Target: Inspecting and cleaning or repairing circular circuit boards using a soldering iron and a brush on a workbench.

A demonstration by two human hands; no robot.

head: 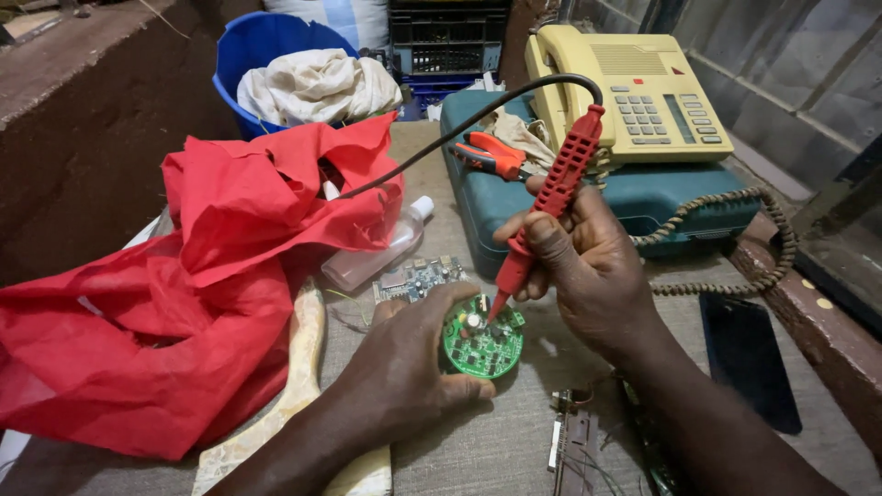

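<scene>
Right hand (588, 266) clenched around one red soldering iron (551, 197), pen-fashion, tip down and touching the top face of one round green circuit board (482, 344). Left hand (404, 363) grasping that board by its left edge, thumb curled along the lower rim, holding it just above the tabletop (496, 450) between both hands. One black cord (478, 119) running from the iron's upper end, arching left toward the red cloth.

Just behind the round board, one small rectangular circuit board (418, 276), lying flat. Beside it, one clear plastic bottle (377, 257) on its side, partly tucked under one large crumpled red cloth (202, 294) covering the left of the surface. Along the cloth's lower edge, one pale patterned strip (299, 386), kind unclear. Near the right forearm, one dark electronic part with wires (574, 441), too blurred to name, and one black flat phone-like slab (749, 358) farther right.

Farther back, one teal hard case (514, 202) bearing one orange-handled pair of pliers (491, 154) and one cream desk telephone (643, 92) with one coiled cord (735, 239). Behind, one blue tub (253, 55) filled with one off-white cloth (312, 87), and one dark crate (446, 37).

Tabletop clad in grey-beige woven fabric. Brown wall at left, window panes at right.
</scene>
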